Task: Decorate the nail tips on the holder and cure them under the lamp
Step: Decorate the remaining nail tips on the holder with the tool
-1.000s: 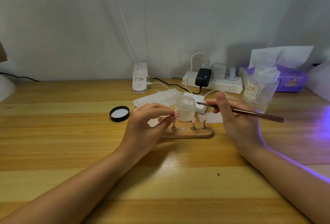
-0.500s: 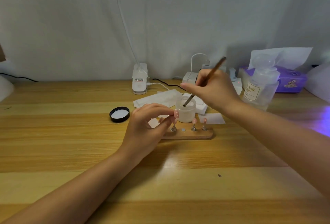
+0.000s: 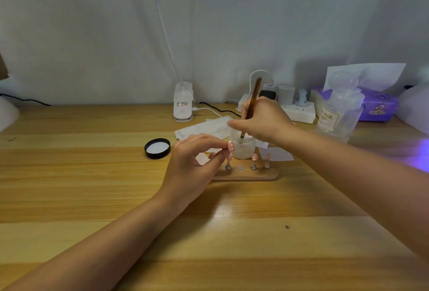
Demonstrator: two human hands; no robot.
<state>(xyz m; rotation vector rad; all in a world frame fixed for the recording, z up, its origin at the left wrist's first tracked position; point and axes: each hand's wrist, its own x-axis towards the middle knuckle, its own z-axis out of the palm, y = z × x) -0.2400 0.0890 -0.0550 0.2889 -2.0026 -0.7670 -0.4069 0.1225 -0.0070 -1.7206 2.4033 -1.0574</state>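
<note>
My right hand (image 3: 262, 119) grips the brush (image 3: 251, 102), which stands nearly straight up with its tip down in the jar (image 3: 242, 149). My left hand (image 3: 195, 163) pinches a pink nail tip (image 3: 231, 146) just left of the jar, above the holder (image 3: 246, 174). I think the brush goes left next.

At about two o'clock on the table, the clear pump bottle (image 3: 337, 116) carries a cream label reading "NAIL" in capitals; the smaller script beneath is illegible. The white lamp base (image 3: 183, 105) at twelve o'clock bears a sticker, unreadable.
</note>
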